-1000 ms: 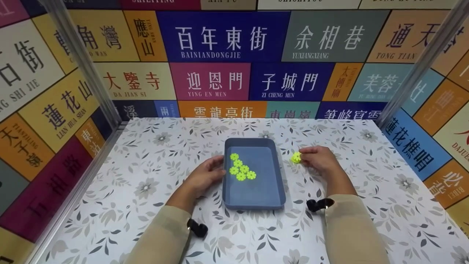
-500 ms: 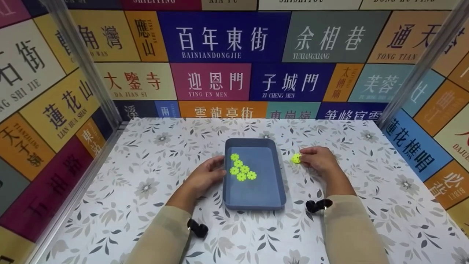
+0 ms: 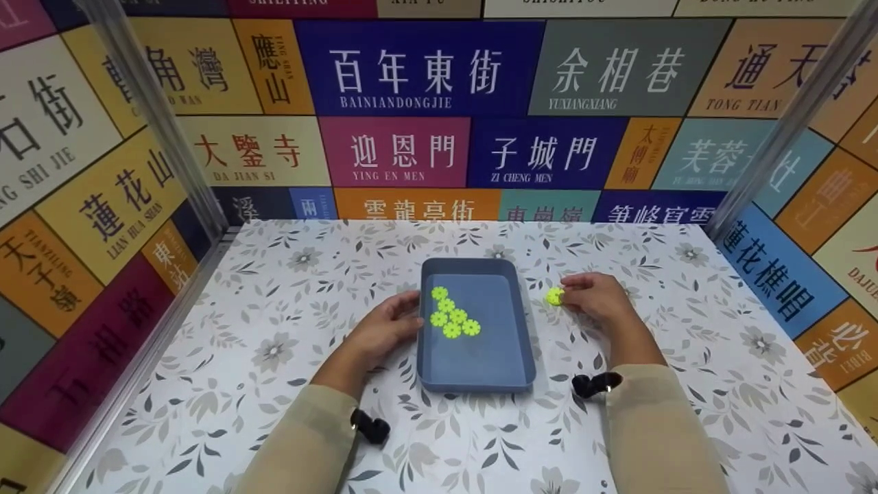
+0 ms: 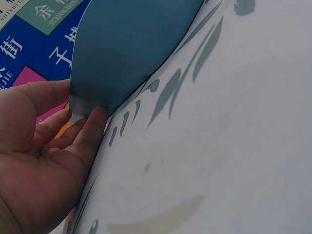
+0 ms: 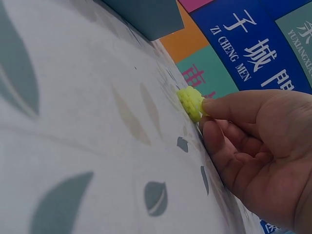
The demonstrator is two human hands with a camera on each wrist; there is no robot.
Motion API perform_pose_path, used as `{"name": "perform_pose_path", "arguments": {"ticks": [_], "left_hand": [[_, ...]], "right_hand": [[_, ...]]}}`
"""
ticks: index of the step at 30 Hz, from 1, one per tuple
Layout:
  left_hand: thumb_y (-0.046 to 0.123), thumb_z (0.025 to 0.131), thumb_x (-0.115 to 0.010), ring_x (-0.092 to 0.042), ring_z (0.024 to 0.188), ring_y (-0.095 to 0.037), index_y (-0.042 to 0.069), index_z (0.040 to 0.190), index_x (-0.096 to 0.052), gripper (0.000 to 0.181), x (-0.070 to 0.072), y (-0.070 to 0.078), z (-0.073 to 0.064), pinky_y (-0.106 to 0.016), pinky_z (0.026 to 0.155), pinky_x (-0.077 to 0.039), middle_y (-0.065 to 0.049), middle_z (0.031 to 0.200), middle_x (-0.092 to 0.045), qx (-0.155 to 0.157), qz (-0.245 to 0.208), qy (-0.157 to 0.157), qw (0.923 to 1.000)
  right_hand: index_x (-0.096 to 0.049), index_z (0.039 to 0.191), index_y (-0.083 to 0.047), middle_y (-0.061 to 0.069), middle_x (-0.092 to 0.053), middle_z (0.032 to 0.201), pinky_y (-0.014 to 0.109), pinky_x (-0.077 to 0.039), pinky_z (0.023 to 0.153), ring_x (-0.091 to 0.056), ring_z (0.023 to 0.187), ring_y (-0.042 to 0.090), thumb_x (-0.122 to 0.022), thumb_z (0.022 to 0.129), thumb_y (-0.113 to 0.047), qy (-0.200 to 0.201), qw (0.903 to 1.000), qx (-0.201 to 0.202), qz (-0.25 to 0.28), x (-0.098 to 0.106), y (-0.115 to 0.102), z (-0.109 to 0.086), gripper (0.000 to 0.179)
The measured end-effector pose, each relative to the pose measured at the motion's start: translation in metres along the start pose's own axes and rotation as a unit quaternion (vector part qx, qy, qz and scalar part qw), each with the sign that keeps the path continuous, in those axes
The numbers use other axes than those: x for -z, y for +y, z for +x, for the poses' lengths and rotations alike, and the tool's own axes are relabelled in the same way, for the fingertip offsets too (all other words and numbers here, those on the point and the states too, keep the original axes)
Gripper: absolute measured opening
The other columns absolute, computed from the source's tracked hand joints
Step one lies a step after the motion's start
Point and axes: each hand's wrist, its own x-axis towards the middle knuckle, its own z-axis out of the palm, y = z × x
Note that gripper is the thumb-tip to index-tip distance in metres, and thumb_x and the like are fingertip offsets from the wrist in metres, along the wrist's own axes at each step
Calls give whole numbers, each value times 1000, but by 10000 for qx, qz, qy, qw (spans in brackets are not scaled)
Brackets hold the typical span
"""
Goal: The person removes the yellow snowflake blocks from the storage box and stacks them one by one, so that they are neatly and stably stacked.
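A grey-blue rectangular tray (image 3: 477,360) lies on the flowered tabletop. Several yellow-green notched discs (image 3: 451,330), shaped like small flowers, lie flat in its left half. My left hand (image 3: 384,329) rests its fingertips on the outside of the tray's left wall, fingers loosely bent, as the left wrist view shows with the tray wall (image 4: 122,48). To the right of the tray, my right hand (image 3: 600,302) pinches at a small stack of the same discs (image 5: 190,103) between thumb and fingertips. The stack sits at the table surface; how many discs the fingers grip is hidden.
The white table (image 3: 288,425) carries a grey leaf and flower print. Printed panels (image 3: 394,152) with large characters enclose it at the back and both sides, with clear posts at the corners. Small black cameras (image 3: 370,427) sit at both wrists.
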Motion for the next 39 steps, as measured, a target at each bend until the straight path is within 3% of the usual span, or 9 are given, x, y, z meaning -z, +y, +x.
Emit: {"name": "perform_pose_path", "arguments": {"ticks": [13, 20, 29, 34, 39], "left_hand": [[5, 98, -71, -50, 152, -32, 7, 160, -47, 67, 1, -2, 1, -42, 118, -51, -14, 167, -48, -40, 104, 55, 9999], [5, 99, -70, -49, 153, -30, 9, 160, -48, 65, 1, -1, 0, -42, 120, -50, -12, 167, -48, 15, 153, 85, 9998], [2, 99, -68, -47, 154, -32, 6, 162, -44, 67, -1, 0, -1, -45, 121, -49, -15, 169, -45, -63, -58, -14, 10000], [3, 98, -70, -47, 155, -31, 7, 160, -47, 67, 0, 0, 0, -45, 124, -47, -14, 167, -48, -90, 131, 63, 9999], [3, 98, -70, -46, 155, -32, 6, 160, -47, 67, 0, -1, 0, -44, 125, -45, -15, 167, -48, -122, 206, 63, 9997]], "right_hand": [[-67, 141, -8, 4, -73, 121, 23, -61, 83, -71, 95, 11, -75, 100, -22, 88, 9997, -95, 223, 2, 0, -2, 44], [-66, 143, -10, 0, -71, 120, 27, -62, 86, -68, 97, 12, -73, 101, -27, 154, 9989, -25, 436, 2, -14, -5, 46], [-65, 144, -7, 6, -71, 126, 28, -63, 82, -68, 98, 17, -71, 103, -34, -346, 9984, 430, 88, -8, -45, -18, 49], [-64, 144, -8, 14, -70, 136, 30, -62, 86, -68, 104, 20, -69, 104, -39, -763, 9958, 501, -120, -14, -61, -27, 50], [-69, 137, -9, 12, -73, 127, 29, -61, 83, -69, 100, 19, -70, 103, -39, -985, 9925, 698, -174, -25, -75, -35, 45]]}}
